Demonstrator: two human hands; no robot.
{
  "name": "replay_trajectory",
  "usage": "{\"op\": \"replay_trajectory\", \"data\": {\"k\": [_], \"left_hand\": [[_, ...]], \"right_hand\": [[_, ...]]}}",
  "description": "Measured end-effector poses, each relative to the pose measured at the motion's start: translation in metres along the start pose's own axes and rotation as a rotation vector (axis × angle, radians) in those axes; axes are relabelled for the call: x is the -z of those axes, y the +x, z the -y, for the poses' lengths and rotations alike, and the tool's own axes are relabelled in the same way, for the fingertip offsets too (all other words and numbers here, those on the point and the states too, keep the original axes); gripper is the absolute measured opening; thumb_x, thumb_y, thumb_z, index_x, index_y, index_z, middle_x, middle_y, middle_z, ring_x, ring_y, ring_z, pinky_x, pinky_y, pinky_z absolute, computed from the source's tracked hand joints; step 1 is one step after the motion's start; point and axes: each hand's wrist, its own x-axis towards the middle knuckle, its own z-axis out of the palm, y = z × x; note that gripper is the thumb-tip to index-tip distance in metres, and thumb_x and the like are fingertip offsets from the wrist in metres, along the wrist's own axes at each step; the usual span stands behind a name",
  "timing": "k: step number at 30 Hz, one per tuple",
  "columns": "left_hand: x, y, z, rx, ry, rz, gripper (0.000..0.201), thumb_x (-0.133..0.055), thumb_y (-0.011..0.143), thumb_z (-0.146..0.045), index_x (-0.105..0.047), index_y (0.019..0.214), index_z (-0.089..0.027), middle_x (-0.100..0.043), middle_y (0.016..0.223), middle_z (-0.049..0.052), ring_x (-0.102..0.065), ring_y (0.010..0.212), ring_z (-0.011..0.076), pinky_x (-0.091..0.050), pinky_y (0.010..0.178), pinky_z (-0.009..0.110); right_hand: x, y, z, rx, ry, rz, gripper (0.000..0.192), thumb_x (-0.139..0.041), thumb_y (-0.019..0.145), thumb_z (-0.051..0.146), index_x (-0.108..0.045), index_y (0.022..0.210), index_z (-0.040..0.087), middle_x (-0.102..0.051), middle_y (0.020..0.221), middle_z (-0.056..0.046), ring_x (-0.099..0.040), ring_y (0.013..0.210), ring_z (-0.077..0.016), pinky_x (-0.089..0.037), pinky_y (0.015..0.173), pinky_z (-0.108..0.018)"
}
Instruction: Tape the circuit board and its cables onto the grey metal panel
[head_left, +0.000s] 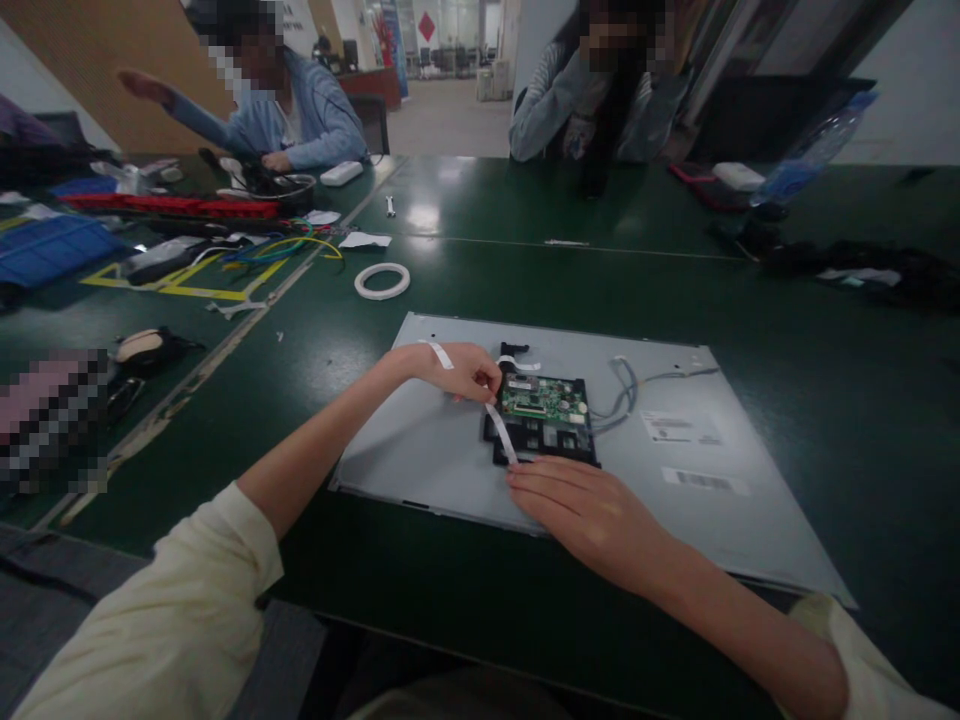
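A narrow strip of white tape stretches between my two hands beside a black bracket that carries a green circuit board. My left hand is closed in a pinch on the strip's upper end. Another short piece of tape is stuck on the back of that hand. At the lower end, the fingertips of my right hand hold the strip; its thumb is hidden. Underneath lies a flat grey metal panel. A further tape piece sits at the bracket's top left.
A roll of white tape lies beyond the panel. Grey cables run from the board. Wrenches, coloured wires and a blue bin are at left. A plastic bottle stands far right. Two people sit across the table.
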Motion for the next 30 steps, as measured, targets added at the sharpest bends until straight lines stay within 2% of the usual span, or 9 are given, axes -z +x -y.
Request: {"op": "replay_trajectory", "data": {"k": [11, 22, 30], "left_hand": [[0.000, -0.001, 0.004, -0.033, -0.083, -0.005, 0.008, -0.055, 0.074, -0.021, -0.058, 0.075, -0.013, -0.051, 0.050, -0.004, -0.047, 0.042, 0.0069, -0.032, 0.043, 0.017], [-0.003, 0.001, 0.007, -0.051, -0.031, -0.048, 0.006, -0.058, 0.071, -0.019, -0.059, 0.071, -0.013, -0.052, 0.049, -0.004, -0.046, 0.040, 0.0055, -0.032, 0.043, 0.016], [-0.005, 0.004, 0.016, -0.045, -0.043, -0.079, 0.007, -0.061, 0.068, -0.019, -0.058, 0.069, -0.013, -0.050, 0.048, -0.006, -0.045, 0.038, 0.0043, -0.029, 0.040, 0.015]], "right_hand": [[-0.002, -0.006, 0.000, -0.058, 0.074, 0.048, 0.022, -0.044, 0.085, 0.009, -0.063, 0.096, 0.011, -0.066, 0.102, -0.008, -0.061, 0.095, -0.0166, -0.052, 0.085, -0.032], [-0.002, -0.007, 0.001, -0.103, 0.095, 0.080, 0.024, -0.042, 0.086, 0.010, -0.063, 0.097, 0.012, -0.065, 0.105, -0.006, -0.060, 0.098, -0.0162, -0.051, 0.086, -0.031], [0.002, -0.005, 0.002, -0.166, 0.166, 0.123, 0.025, -0.042, 0.086, 0.011, -0.063, 0.098, 0.013, -0.065, 0.106, -0.006, -0.059, 0.099, -0.0158, -0.050, 0.085, -0.030]]}}
